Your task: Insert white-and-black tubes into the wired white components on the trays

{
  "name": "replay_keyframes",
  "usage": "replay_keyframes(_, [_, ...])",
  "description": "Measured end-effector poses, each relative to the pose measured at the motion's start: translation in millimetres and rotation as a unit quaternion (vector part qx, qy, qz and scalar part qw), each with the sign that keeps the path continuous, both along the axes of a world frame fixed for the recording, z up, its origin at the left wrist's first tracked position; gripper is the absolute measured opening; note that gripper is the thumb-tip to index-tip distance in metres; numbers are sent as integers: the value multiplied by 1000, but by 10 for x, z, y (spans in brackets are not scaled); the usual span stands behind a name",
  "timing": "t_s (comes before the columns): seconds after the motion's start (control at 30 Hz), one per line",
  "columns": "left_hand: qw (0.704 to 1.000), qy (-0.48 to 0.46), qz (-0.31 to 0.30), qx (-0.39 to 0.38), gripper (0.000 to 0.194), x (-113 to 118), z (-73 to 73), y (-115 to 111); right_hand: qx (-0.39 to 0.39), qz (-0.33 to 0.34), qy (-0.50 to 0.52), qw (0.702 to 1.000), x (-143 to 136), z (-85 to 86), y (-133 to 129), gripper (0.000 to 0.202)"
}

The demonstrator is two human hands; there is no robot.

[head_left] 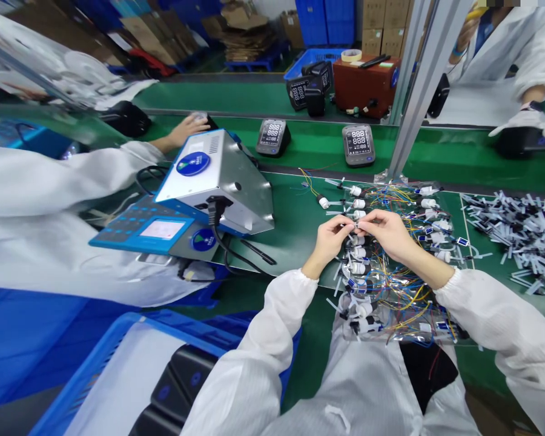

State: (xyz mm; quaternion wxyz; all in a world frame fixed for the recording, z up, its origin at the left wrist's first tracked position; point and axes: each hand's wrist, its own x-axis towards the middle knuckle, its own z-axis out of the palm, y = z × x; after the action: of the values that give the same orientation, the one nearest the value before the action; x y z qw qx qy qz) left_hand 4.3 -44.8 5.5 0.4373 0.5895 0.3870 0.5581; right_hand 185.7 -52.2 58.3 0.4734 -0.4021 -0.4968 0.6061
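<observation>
My left hand (pixel 332 240) and my right hand (pixel 387 233) meet above the left row of parts, both with thumb and index finger pinched. Between their fingertips is a small pale part, mostly hidden; its kind is unclear. Under and around my hands lies a clear plastic sheet (pixel 390 332) bearing rows of small white cylindrical components (pixel 358 267) with short translucent tubes. Thin yellow, red and blue wires (pixel 413 297) run between the rows. A single wired white component (pixel 322 201) lies beyond my left hand.
At right lies a heap of short tubes with black fittings (pixel 513 233). A silver-and-blue test machine (pixel 247 188) with a black cable stands left. Two blood pressure monitors (pixel 272 137) sit behind, near a metal post (pixel 418 91). A co-worker's hand (pixel 188 128) reaches behind the machine. A blue crate (pixel 91 369) stands lower left.
</observation>
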Motion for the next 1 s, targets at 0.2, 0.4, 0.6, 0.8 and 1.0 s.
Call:
replay_keyframes(0.2, [1000, 9, 16, -11, 25, 25, 4, -28, 76, 5, -70, 995, 36, 15, 21, 22])
replay_keyframes(0.4, [999, 18, 30, -8, 22, 33, -30, -35, 138, 1, -152, 979, 48, 50, 28, 20])
replay_keyframes(0.6, [999, 30, 32, 4, 21, 33, -46, -36, 212, -29, -234, 948, 40, 5, 26, 14])
replay_keyframes(0.8, [996, 68, 19, 61, 17, -15, -19, -46, 195, 9, -208, 959, 114, -29, 32, 15])
replay_keyframes(1.0, [992, 69, 13, 101, 14, -11, -10, -57, 148, 32, -141, 978, 200, -54, 22, 22])
